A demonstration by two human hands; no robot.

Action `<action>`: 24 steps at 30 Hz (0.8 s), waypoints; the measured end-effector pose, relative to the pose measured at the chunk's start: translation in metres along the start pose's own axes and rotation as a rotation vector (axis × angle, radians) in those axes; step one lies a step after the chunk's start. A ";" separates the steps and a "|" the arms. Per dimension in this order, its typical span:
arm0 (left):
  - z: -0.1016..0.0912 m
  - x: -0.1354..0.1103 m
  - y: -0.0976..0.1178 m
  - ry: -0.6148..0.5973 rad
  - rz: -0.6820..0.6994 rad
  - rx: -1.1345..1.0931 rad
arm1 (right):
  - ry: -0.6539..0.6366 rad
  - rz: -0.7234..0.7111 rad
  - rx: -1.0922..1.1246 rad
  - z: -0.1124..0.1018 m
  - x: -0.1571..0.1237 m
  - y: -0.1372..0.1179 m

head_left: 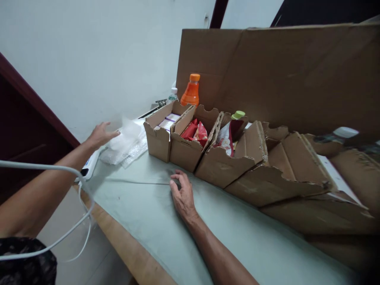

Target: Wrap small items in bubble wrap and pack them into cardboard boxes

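At the left end of the table, my left hand (pixel 103 135) is open, its thumb and fingers spread. Beside its fingertips lies a pile of clear plastic bags and bubble wrap (pixel 127 138), the upper part blurred. My right hand (pixel 183 194) is low over the pale green tablecloth (pixel 142 206), fingers loosely bent and thumb apart, with nothing visible in it. Just beyond it stands a cardboard bin of red packets (pixel 194 132). Left of that is a bin with small white boxes (pixel 166 123). A bin to the right contains a red and white packet (pixel 228 136).
More cardboard bins (pixel 293 158) continue rightward before a tall cardboard panel (pixel 267 71). An orange bottle (pixel 190 92) and a clear bottle (pixel 173 95) stand behind. A white cable (pixel 68 169) loops across the left arm; a white power strip (pixel 91 164) lies by the table edge.
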State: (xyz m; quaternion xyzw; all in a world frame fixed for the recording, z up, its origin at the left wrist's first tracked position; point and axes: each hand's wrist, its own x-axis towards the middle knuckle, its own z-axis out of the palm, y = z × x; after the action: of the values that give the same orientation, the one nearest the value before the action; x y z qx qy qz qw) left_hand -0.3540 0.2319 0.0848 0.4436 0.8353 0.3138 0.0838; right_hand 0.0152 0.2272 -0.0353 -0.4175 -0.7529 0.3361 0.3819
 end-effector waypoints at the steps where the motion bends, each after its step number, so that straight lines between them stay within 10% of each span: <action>1: 0.010 -0.003 -0.004 -0.001 0.019 0.045 | -0.005 0.004 0.001 0.000 0.000 0.000; 7: 0.044 -0.029 -0.016 -0.141 0.135 0.249 | -0.013 0.026 -0.030 0.002 -0.002 -0.006; 24: 0.032 -0.080 0.002 -0.153 0.364 0.523 | -0.177 0.146 -0.128 0.000 0.003 -0.030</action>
State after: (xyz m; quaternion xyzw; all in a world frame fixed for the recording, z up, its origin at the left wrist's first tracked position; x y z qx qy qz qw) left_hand -0.2917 0.1841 0.0494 0.6144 0.7859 0.0644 -0.0280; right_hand 0.0034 0.2166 -0.0091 -0.4634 -0.7712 0.3497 0.2611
